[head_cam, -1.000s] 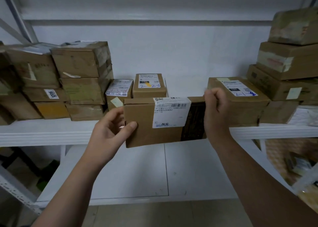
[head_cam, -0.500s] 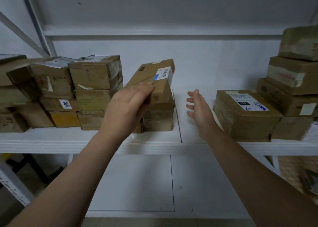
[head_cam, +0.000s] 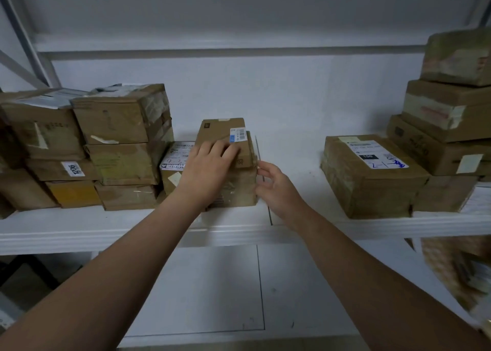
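Cardboard box (head_cam: 220, 128) is sitting atop a lower box (head_cam: 239, 186) on the shelf (head_cam: 79, 231). The left grip (head_cam: 210, 164) is resting flat on it, released, while the right grip (head_cam: 276, 187) is touching the lower box's side, fingers loose.

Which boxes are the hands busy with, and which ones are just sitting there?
In use: small box with the barcode label, under the left hand; the box beneath it, next to the right hand.
Just sitting: left stacks; box marked 1206; big labelled box; right stack.
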### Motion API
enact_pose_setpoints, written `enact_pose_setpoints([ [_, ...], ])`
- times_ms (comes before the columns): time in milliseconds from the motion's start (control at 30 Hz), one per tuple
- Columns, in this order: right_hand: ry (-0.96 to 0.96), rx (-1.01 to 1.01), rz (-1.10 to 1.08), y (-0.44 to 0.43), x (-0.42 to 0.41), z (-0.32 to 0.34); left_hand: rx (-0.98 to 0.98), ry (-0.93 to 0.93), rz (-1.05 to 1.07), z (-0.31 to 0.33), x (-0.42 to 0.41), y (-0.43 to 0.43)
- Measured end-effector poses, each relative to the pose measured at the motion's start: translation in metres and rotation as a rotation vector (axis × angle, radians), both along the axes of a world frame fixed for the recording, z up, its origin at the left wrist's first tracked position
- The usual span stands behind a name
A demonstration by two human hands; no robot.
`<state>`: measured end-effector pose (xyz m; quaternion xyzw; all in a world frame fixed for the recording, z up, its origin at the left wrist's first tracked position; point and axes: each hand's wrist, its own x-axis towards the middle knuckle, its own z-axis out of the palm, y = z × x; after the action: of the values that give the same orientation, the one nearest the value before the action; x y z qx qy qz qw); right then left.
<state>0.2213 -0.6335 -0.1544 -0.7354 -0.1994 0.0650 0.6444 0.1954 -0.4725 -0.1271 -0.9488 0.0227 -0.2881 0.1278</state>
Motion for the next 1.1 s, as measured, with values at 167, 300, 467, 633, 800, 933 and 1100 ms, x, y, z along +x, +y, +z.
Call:
enact_pose_setpoints([
  [167, -0.067, -0.101, -0.040, -0.004, 0.003, 0.002, -0.011, -0.063, -0.084, -0.004, 0.005, 0.002],
  [300, -0.187, -0.153, -0.117, -0.036, -0.002, 0.003, -0.099, -0.155, -0.140, 0.000, 0.001, -0.017],
  [467, -0.360, -0.152, -0.371, -0.102, -0.006, -0.001, -0.190, -0.273, -0.380, 0.001, 0.004, -0.076],
  [633, -0.461, -0.173, -0.535, -0.173, -0.002, 0.001, -0.439, -0.078, -0.472, -0.012, 0.023, -0.152],
  [800, -0.477, -0.217, -0.610, -0.231, 0.003, -0.002, -0.922, 0.180, -0.363, -0.035, 0.042, -0.209],
  [933, -0.458, -0.316, -0.601, -0.257, 0.019, -0.006, -1.090, 0.266, -0.230, -0.019, 0.053, -0.240],
  [1100, -0.408, -0.266, -0.568, -0.263, 0.030, -0.016, -1.391, 0.467, -0.112, -0.009, 0.068, -0.256],
])
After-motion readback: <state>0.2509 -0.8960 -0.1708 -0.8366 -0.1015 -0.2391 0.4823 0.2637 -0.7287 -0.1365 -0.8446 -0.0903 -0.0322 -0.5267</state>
